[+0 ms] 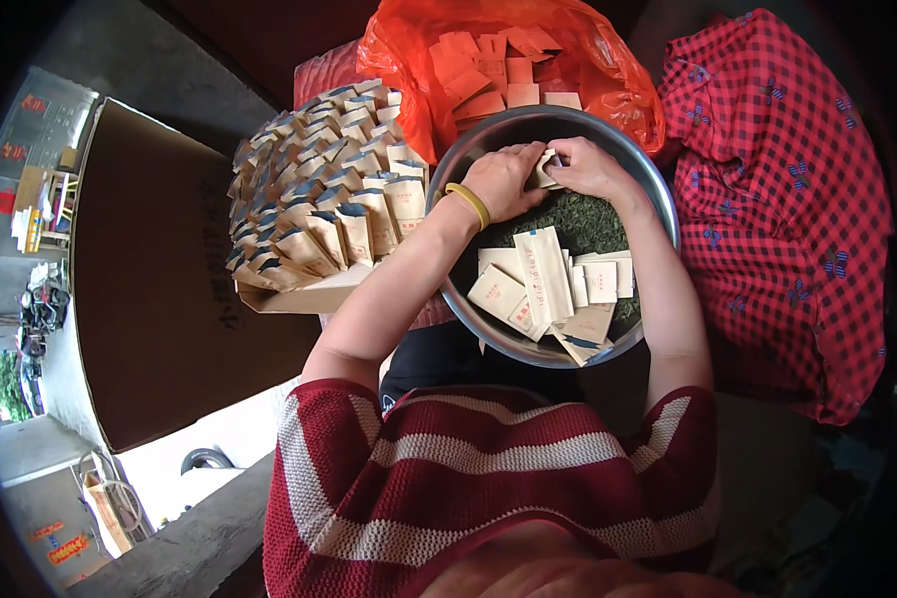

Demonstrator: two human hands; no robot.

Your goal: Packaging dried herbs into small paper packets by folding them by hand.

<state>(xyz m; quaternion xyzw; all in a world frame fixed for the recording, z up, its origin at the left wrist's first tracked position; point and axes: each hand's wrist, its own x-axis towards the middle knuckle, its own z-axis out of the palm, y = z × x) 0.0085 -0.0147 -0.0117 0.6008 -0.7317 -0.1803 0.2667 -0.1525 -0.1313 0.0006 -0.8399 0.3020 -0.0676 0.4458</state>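
A wide metal basin (450,289) in front of me holds dark green dried leaves (580,223), with several flat tan paper packets (545,279) on the near side. Over the basin's far part, my left hand (509,179), a yellow band at its wrist, and my right hand (590,169) meet at a small tan paper packet (542,171). Both hands have their fingers closed on it. Most of this packet is hidden behind the fingers, and I cannot tell whether its top is parted.
Left of the basin, an open carton (314,296) is packed with upright paper packets (329,169). Beyond the basin lies an orange-red plastic bag (399,45) with flat packets (489,68) inside. Red-and-black checked cloth (767,229) drapes at the right. A tall cardboard panel (154,269) stands far left.
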